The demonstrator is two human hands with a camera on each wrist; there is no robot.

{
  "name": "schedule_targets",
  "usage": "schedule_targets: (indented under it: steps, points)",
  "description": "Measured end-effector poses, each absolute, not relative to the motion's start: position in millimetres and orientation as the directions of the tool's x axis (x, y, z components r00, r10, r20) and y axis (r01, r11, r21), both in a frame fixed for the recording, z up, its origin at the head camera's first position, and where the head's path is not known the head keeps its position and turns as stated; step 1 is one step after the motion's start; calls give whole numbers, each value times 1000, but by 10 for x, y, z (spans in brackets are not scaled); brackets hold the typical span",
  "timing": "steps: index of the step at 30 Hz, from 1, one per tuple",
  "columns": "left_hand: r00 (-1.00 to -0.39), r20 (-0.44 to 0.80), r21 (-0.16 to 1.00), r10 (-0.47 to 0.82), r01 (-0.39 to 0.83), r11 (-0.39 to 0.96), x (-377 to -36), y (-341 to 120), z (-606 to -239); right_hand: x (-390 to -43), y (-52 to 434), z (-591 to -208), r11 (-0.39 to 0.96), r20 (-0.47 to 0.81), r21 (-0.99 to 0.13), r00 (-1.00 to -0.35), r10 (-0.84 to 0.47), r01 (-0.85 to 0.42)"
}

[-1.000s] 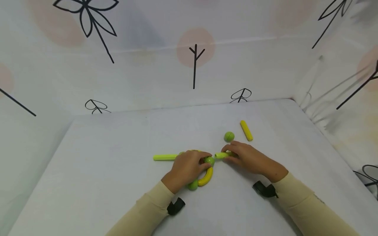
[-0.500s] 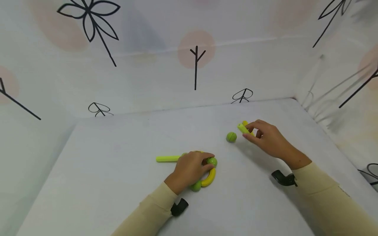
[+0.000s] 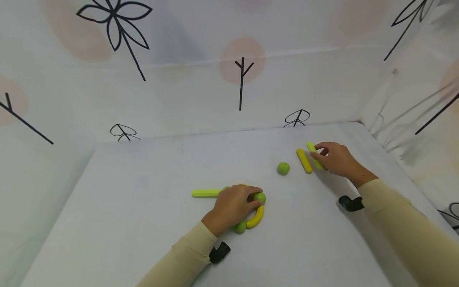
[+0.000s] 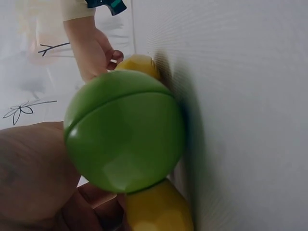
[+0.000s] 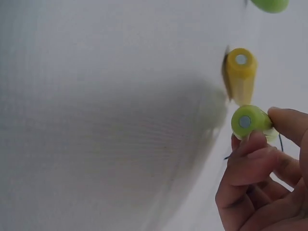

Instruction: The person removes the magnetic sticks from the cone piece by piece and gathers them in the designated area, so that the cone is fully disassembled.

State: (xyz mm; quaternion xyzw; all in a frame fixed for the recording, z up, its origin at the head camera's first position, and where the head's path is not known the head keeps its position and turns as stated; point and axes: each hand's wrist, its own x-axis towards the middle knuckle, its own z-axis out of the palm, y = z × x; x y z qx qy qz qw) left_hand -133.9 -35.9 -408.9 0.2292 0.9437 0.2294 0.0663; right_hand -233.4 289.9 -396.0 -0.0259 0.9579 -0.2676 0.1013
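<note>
On the white table between tree-printed walls, the right hand pinches a lime stick between thumb and fingertips, one o'clock of the green ball.

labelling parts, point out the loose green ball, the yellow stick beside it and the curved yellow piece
green ball (image 3: 283, 168), head view, its middle
yellow stick (image 3: 304, 161), head view, mid-length
curved piece (image 3: 257, 219), head view, outer bend

No letters, numbers, labels or brand marks can be read anywhere: the backdrop carries only black line drawings of leaves and twigs with pale pink circles, and the green and yellow toy pieces and the white table are unmarked.
</note>
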Motion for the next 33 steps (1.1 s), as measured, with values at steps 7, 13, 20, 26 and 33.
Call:
schedule_targets:
  steps: [7, 13, 20, 26, 33]
  points:
    - [-885, -21, 468, 466, 403, 786, -1341, -356, -4095, -2462, 2926, -4074, 879, -269, -474, -960, -82, 57]
    - [-885, -16, 472, 466, 404, 784, -1340, -362, -4097, -2518, 2917, -4114, 890, -295, -452, -952, -82, 63]
    - [-885, -15, 470, 465, 405, 784, -1357, -370, -4101, -2544, 2911, -4108, 897, -301, -439, -949, -92, 52]
    - [-885, -11, 462, 466, 409, 787, -1350, -382, -4080, -2492, 2871, -4047, 890, -245, -451, -968, -61, 58]
    - [-875, -11, 464, 484, 425, 778, -1349, -391, -4085, -2143, 2486, -3844, 824, 42, -561, -996, -74, -85]
